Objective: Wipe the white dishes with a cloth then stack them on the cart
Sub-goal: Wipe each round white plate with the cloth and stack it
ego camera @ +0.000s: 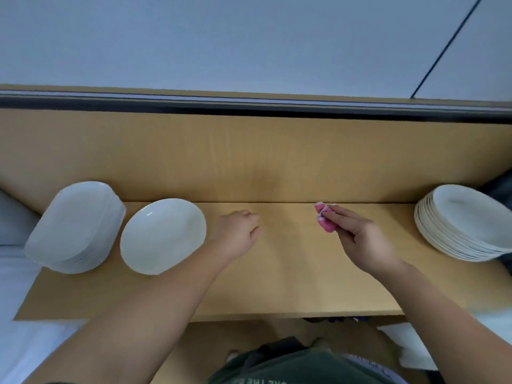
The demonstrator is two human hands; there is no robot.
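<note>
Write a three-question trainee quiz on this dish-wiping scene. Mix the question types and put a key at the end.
1. True or false: the right hand holds the pink cloth.
2. Multiple choice: the single white dish lies
A) under the pink cloth
B) between the left stack of dishes and the left hand
C) in the left hand
3. Fill the blank: the left hand holds ____.

Key: 1 true; 2 B; 3 nothing.
</note>
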